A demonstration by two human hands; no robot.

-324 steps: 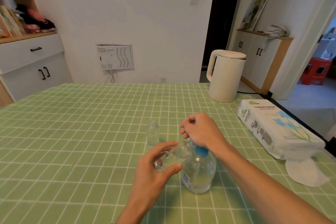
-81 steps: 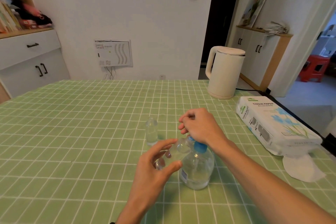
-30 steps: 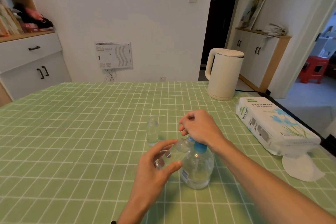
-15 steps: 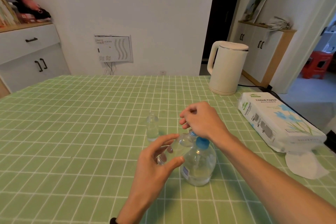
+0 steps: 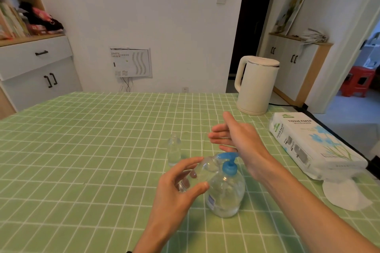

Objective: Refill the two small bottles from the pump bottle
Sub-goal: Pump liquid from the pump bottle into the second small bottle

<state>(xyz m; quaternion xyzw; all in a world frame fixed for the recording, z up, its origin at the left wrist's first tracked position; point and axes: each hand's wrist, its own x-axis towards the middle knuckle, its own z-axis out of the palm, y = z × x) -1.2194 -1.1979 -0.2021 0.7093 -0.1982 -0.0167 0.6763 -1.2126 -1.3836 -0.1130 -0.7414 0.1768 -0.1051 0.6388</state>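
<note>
Left hand point(image 5: 176, 187), head view: thumb and fingers curled round small bottle point(image 5: 202, 172), bottle tilted, mouth up against blue pump head point(image 5: 227, 157). Right hand point(image 5: 236, 137): released, fingers straight, hovering above and beyond pump head, not touching it. Pump bottle point(image 5: 225, 193) upright on tabletop point(image 5: 82, 150), partly full of clear liquid. Second small bottle point(image 5: 174, 150) upright on tabletop just beyond left hand, apart from both hands. Fill level hard to tell.

Handling, as a judgement:
- Small bottle: light, clear, likely thin plastic, slick if wet. Best gripped round mid-body as now, with mouth kept under the spout. Narrow mouth, so spill risk.
- Pump bottle: heavier, steady on wide base. Best pressed straight down on flat top of pump head, otherwise likely to tip toward left hand.

Versus half a second back:
- Right hand: then curled down on pump head, now lifted off and opened.
- Pump head: now risen and in plain view.
- Left-hand grip and bottle tilt: unchanged.
- Pump bottle and second small bottle: same spots.
</note>
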